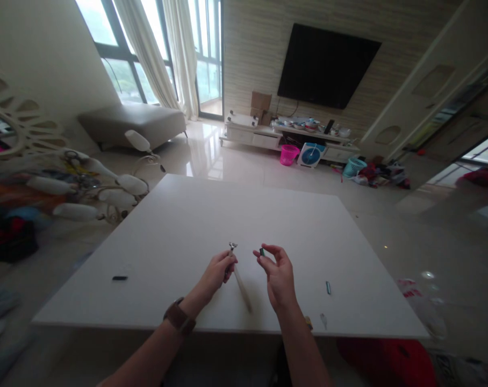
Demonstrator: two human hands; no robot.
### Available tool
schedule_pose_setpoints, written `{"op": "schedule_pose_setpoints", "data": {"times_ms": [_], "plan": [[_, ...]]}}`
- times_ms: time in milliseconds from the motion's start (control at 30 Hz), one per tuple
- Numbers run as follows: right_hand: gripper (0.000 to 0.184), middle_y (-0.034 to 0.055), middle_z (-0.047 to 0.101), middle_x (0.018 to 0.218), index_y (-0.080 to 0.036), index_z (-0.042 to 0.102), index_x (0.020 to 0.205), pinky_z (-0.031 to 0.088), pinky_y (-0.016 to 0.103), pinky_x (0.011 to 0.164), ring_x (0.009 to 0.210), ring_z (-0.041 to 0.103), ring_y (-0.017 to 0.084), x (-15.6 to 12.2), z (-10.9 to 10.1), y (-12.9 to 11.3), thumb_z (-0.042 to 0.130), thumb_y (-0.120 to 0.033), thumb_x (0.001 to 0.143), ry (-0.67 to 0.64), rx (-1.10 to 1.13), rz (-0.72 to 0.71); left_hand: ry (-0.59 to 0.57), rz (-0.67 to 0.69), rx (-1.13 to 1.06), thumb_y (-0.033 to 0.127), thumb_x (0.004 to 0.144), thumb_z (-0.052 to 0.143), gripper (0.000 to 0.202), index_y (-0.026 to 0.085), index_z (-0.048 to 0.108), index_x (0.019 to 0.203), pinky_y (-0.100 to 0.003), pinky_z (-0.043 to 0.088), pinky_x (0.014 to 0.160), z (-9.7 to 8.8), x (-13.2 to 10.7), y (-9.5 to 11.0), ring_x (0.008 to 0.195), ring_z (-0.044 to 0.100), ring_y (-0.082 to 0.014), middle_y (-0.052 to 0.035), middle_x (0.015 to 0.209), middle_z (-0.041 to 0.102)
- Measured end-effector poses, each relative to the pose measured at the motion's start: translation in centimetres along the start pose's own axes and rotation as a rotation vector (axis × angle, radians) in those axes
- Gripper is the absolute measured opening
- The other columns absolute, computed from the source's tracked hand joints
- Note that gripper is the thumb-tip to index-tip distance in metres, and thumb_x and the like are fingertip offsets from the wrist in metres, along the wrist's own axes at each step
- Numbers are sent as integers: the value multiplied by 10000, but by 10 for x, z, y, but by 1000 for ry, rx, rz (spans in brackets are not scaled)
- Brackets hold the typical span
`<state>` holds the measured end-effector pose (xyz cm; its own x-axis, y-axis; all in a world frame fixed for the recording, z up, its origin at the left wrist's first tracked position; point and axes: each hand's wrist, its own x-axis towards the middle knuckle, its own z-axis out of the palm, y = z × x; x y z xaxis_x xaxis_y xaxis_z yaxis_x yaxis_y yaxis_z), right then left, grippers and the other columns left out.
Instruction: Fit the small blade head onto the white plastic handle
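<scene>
My left hand (223, 267) is closed around a slim tool with a small forked silver head (232, 245), which points up and away from me. Below its fingers a long pale strip (243, 293) slants toward the table's near edge; whether it belongs to the tool I cannot tell. To its right, my right hand (279, 271) pinches a small dark green-black piece (262, 251) between thumb and fingertips. Both hands are above the white table (212, 215), with the two held things apart. A similar small teal piece (328, 287) lies to the right of my right hand.
A black bar-shaped piece (120, 278) lies on the table's left. Near the front right are a small clear item (323, 321) and a golden object (308, 322) partly behind my forearm. A lamp with white shades (133, 184) stands beside the left edge. Beyond are a bench (135, 121) and a TV (327, 64).
</scene>
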<state>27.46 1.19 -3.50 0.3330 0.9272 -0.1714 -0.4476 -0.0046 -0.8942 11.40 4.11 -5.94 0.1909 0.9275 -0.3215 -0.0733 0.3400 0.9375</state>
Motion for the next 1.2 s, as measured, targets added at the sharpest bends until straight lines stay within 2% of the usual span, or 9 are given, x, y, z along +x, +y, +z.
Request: {"op": "schedule_pose_setpoints", "data": {"times_ms": [167,300,400,600,700,800,1033,1200], "plan": [[227,7,684,844,-193,655,867,531,320,770,808,712,191,2,-28,-4,789,-225,688,-3,-304,-120,-13,-10,-3,398,711,600,246,155,574,739,-192,278,409,10,-5,3,422,417,-72,37,581,507],[146,36,714,784,-200,740,851,524,333,722,726,646,186,8,-66,-9,742,-251,714,-29,-624,-267,-74,3,6,402,729,590,250,153,590,750,-200,311,435,18,-10,7,454,446,-81,22,611,531],[145,40,725,771,-204,749,820,520,358,704,694,637,202,18,-109,-17,707,-276,701,11,-801,-289,-81,-2,16,407,719,584,266,147,603,770,-208,319,439,22,-9,5,456,450,-84,20,622,535],[195,91,747,815,-187,724,784,515,376,772,777,674,244,30,-223,-40,607,-307,683,254,-1147,-274,-104,-17,67,390,688,587,270,147,605,803,-210,314,438,29,-8,2,454,450,-83,21,631,543],[199,88,745,811,-192,713,780,506,364,760,772,673,242,32,-263,-45,593,-318,683,345,-1273,-259,-123,-14,77,392,694,587,269,148,605,807,-212,298,433,31,-9,6,452,440,-80,24,632,541],[205,85,739,800,-188,702,793,502,345,717,727,666,230,38,-281,-43,603,-316,668,378,-1298,-227,-133,-16,85,388,701,587,267,148,607,816,-218,297,437,31,-10,10,457,438,-77,27,648,540],[246,89,737,828,-175,694,814,484,307,662,683,655,202,52,-293,-23,655,-323,621,376,-1284,-132,-124,-13,101,382,715,586,253,152,610,819,-228,310,454,25,-8,17,478,454,-85,20,665,546],[245,101,733,812,-169,681,778,495,335,689,704,660,221,51,-303,-22,661,-345,608,384,-1261,-101,-109,-13,115,370,738,574,239,156,608,838,-227,309,456,18,-8,22,488,453,-86,19,674,549]]}}
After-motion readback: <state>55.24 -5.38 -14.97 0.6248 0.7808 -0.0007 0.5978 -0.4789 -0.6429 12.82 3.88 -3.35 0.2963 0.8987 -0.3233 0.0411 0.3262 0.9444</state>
